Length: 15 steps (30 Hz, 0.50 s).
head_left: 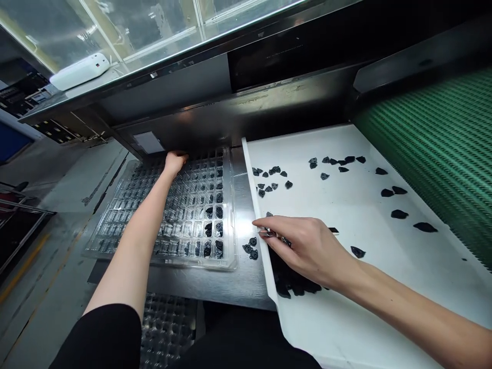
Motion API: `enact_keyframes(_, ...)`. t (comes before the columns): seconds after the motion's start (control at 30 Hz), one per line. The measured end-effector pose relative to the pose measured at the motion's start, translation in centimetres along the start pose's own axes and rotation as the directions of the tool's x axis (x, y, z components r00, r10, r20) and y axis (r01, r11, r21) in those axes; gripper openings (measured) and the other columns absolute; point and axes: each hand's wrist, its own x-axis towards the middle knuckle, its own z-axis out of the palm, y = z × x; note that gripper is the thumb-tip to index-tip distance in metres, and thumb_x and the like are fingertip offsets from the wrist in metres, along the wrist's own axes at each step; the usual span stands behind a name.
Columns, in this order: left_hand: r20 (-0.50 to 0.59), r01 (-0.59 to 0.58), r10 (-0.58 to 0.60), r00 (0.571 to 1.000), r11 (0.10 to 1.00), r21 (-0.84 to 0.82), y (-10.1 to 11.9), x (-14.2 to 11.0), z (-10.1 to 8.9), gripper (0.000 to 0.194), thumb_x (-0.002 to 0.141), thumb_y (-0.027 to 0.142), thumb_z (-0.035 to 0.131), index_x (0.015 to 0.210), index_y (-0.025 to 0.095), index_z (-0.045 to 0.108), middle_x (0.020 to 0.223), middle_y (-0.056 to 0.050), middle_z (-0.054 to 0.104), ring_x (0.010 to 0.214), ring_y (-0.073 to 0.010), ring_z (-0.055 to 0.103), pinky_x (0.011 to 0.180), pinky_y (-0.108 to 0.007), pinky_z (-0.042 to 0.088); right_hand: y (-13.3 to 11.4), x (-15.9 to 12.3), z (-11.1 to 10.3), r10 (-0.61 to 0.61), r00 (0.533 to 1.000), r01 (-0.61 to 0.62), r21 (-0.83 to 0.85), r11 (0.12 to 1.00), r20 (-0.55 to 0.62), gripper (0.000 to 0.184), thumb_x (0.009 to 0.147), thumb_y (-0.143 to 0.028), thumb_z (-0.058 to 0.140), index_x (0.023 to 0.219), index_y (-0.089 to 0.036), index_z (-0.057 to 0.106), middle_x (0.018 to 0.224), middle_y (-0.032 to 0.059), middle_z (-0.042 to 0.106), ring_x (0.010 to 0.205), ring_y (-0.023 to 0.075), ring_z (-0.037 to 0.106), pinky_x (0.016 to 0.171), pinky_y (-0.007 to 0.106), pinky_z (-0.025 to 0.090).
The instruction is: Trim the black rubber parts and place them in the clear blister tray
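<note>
Black parts point(400, 213): scattered over the white tray point(365, 323), with a dense heap point(295, 288) partly hidden beneath my right hand point(303, 246).
Clear compartment tray point(232, 246): on the metal table point(215, 284), left of the white tray; I see dark pieces in its right-hand columns.
Left hand point(176, 162): at that compartment tray's far side, fingers curled; I cannot tell whether they hold anything.
Right-hand grip: thumb and forefinger pinched on a small shiny piece point(269, 233), above the white tray's left rim.
Loose trio point(253, 254): on bare metal between both trays.
Green mesh point(434, 138): along the white tray's right edge.
</note>
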Motion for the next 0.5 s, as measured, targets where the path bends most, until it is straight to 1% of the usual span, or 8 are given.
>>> enact_keyframes(0.1, 0.003, -0.005, 0.005, 1.0, 1.0, 0.021, 0.1, 0.6, 0.5, 0.031, 0.105, 0.037, 0.075, 0.125, 0.014, 0.072, 0.12, -0.009, 0.074, 0.099, -0.0215, 0.074, 0.083, -0.038, 0.066, 0.1, -0.1, -0.1, 0.011, 1.0, -0.011, 0.01, 1.0, 0.014, 0.028, 0.105, -0.009, 0.058, 0.124, -0.017, 0.078, 0.107, 0.0043, 0.084, 0.082, 0.0176, 0.081, 0.069, 0.029, 0.066)
enact_keyframes(0.17, -0.007, -0.01, 0.01, 1.0, 1.0, -0.001, 0.5, 0.6, 0.5, 0.03, 0.105, 0.038, 0.075, 0.123, 0.014, 0.073, 0.117, -0.008, 0.075, 0.097, -0.0207, 0.074, 0.082, -0.037, 0.066, 0.0, 0.0, -0.1, 0.009, 1.0, -0.009, 0.009, 1.0, 0.015, 0.028, 0.105, -0.009, 0.058, 0.124, -0.017, 0.078, 0.107, 0.0043, 0.083, 0.081, 0.0175, 0.08, 0.069, 0.029, 0.066)
enact_keyframes(0.23, -0.025, -0.018, 0.017, 1.0, 0.999, -0.051, 1.2, 0.2, 0.3, 0.027, 0.105, 0.038, 0.074, 0.117, 0.013, 0.072, 0.106, -0.006, 0.074, 0.085, -0.0167, 0.071, 0.074, -0.032, 0.064, 0.0, 0.0, -0.2, 0.005, 1.0, -0.005, 0.007, 1.0, 0.016, 0.028, 0.105, -0.009, 0.058, 0.124, -0.017, 0.077, 0.105, 0.0041, 0.083, 0.079, 0.0169, 0.08, 0.068, 0.028, 0.065)
enact_keyframes(0.3, -0.043, -0.033, 0.027, 0.999, 0.991, -0.128, 2.2, -0.7, -0.1, 0.024, 0.106, 0.036, 0.073, 0.112, 0.013, 0.07, 0.089, 0.0, 0.068, 0.065, -0.0105, 0.06, 0.058, -0.023, 0.053, -0.1, 0.0, -0.2, 0.002, 1.0, -0.002, 0.005, 1.0, 0.019, 0.028, 0.105, -0.009, 0.059, 0.124, -0.018, 0.077, 0.103, 0.004, 0.083, 0.077, 0.0164, 0.079, 0.067, 0.027, 0.064)
enact_keyframes(0.37, -0.033, -0.052, 0.046, 0.998, 0.974, -0.222, 3.3, -2.6, -0.5, 0.021, 0.105, 0.033, 0.07, 0.112, 0.013, 0.068, 0.074, 0.005, 0.055, 0.05, -0.0057, 0.04, 0.046, -0.018, 0.034, -0.1, 0.1, -0.3, -0.003, 1.0, 0.003, 0.008, 1.0, 0.013, 0.027, 0.105, -0.01, 0.059, 0.123, -0.019, 0.077, 0.101, 0.004, 0.083, 0.076, 0.016, 0.078, 0.067, 0.027, 0.063)
enact_keyframes(0.4, -0.009, -0.061, 0.061, 0.998, 0.96, -0.272, 3.9, -4.0, -0.6, 0.022, 0.104, 0.033, 0.068, 0.114, 0.013, 0.068, 0.07, 0.007, 0.049, 0.047, -0.0047, 0.031, 0.044, -0.018, 0.026, -0.1, 0.1, -0.3, -0.007, 1.0, 0.007, 0.011, 1.0, 0.006, 0.027, 0.105, -0.01, 0.058, 0.123, -0.018, 0.077, 0.101, 0.004, 0.083, 0.076, 0.0159, 0.078, 0.067, 0.026, 0.062)
enact_keyframes(0.43, 0.025, -0.068, 0.08, 0.996, 0.945, -0.318, 4.4, -5.8, -0.6, 0.024, 0.103, 0.034, 0.066, 0.116, 0.013, 0.068, 0.068, 0.008, 0.045, 0.046, -0.0043, 0.026, 0.043, -0.018, 0.02, -0.1, 0.2, -0.4, -0.012, 1.0, 0.012, 0.018, 1.0, -0.002, 0.027, 0.106, -0.009, 0.058, 0.123, -0.018, 0.077, 0.1, 0.0041, 0.083, 0.076, 0.0157, 0.078, 0.066, 0.026, 0.062)
enact_keyframes(0.5, 0.128, -0.069, 0.131, 0.983, 0.913, -0.403, 5.3, -10.3, 0.1, 0.033, 0.102, 0.04, 0.064, 0.122, 0.015, 0.071, 0.07, 0.007, 0.047, 0.047, -0.0044, 0.025, 0.043, -0.018, 0.019, -0.1, 0.3, -0.6, -0.024, 0.999, 0.025, 0.035, 0.999, -0.032, 0.027, 0.106, -0.01, 0.058, 0.124, -0.017, 0.077, 0.101, 0.0043, 0.083, 0.076, 0.0152, 0.077, 0.065, 0.026, 0.06)
